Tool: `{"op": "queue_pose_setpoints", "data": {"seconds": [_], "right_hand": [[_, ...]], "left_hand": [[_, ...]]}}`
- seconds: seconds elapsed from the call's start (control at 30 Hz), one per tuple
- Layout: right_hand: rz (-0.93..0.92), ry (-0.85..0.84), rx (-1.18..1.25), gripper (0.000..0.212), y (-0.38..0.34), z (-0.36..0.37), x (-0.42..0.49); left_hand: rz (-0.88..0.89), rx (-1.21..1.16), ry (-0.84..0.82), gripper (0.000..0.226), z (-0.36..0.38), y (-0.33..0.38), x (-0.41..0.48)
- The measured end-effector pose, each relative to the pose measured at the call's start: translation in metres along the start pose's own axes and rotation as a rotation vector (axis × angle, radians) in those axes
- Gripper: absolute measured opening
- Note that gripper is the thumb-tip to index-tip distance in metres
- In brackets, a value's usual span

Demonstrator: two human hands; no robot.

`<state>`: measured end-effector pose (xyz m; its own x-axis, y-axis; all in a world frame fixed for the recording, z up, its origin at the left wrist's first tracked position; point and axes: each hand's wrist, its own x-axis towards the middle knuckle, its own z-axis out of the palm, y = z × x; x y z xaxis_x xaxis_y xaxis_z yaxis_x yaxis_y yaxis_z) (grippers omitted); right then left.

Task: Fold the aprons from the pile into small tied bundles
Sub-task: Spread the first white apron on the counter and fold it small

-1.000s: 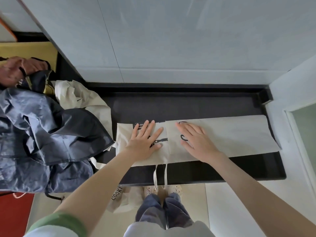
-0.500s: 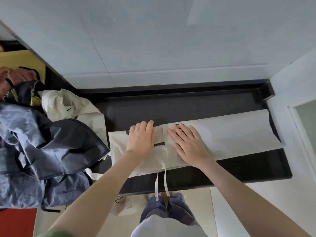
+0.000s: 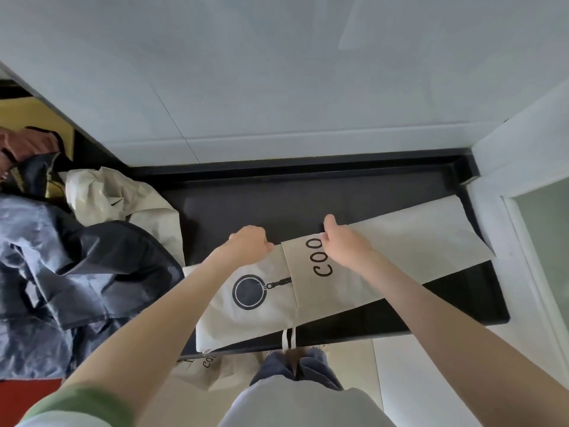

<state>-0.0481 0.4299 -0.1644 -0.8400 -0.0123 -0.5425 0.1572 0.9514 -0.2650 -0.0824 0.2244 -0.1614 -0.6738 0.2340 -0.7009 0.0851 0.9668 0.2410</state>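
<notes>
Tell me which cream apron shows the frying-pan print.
The flat apron on the black counter, held by the left hand and right hand; the crumpled apron and floor apron show no pan.

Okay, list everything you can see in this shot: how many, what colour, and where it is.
cream apron: one, cream with black pan print and letters, partly folded flat on the counter
ties: two strands, cream, hanging over the counter's near edge
counter: one, black, against the pale wall
crumpled aprons: count unclear, cream, heaped at the counter's left end
dark fabric: count unclear, navy, piled at far left
floor apron: one, cream, on the floor below the counter
left hand: one, grips the cream apron's far edge
right hand: one, grips the same edge, thumb raised
</notes>
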Motion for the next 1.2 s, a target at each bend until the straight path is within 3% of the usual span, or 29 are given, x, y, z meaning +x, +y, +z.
{"op": "queue_pose_setpoints", "data": {"seconds": [0.1, 0.2, 0.3, 0.4, 0.53, 0.67, 0.87, 1.0, 1.1, 1.2], "right_hand": [[0.025, 0.001, 0.024, 0.010, -0.007, -0.009, 0.005], [-0.044, 0.132, 0.098, 0.013, -0.006, -0.016, 0.010], [-0.201, 0.280, 0.062, 0.048, 0.008, -0.009, 0.010], [-0.311, 0.281, -0.164, 0.053, 0.031, 0.018, 0.002], [-0.207, 0.258, -0.255, 0.053, 0.064, 0.046, -0.010], [-0.154, 0.279, -0.269, 0.054, 0.092, 0.047, -0.020], [0.166, 0.305, -0.190, 0.062, 0.165, 0.039, -0.042], [0.496, 0.450, -0.054, 0.063, 0.195, 0.026, -0.055], [0.649, 0.555, 0.143, 0.069, 0.198, 0.016, -0.062], [0.763, 0.490, 0.353, 0.058, 0.198, 0.004, -0.062]], "left_hand": [[-0.034, 0.017, 0.181, 0.013, -0.008, 0.005, -0.005], [-0.034, 0.248, 0.456, 0.026, -0.028, 0.007, -0.005], [0.006, 0.320, 0.604, 0.045, -0.029, 0.001, 0.003], [0.154, 0.283, 0.583, 0.053, -0.006, 0.011, 0.011], [0.368, 0.302, 0.489, 0.055, 0.020, 0.038, 0.026], [0.382, 0.345, 0.420, 0.061, 0.042, 0.029, 0.041], [0.355, 0.325, 0.449, 0.065, 0.047, 0.029, 0.043], [0.343, 0.331, 0.496, 0.068, 0.049, 0.027, 0.042], [0.320, 0.365, 0.554, 0.066, 0.055, 0.022, 0.041], [0.261, 0.353, 0.653, 0.063, 0.063, 0.024, 0.034]]}}
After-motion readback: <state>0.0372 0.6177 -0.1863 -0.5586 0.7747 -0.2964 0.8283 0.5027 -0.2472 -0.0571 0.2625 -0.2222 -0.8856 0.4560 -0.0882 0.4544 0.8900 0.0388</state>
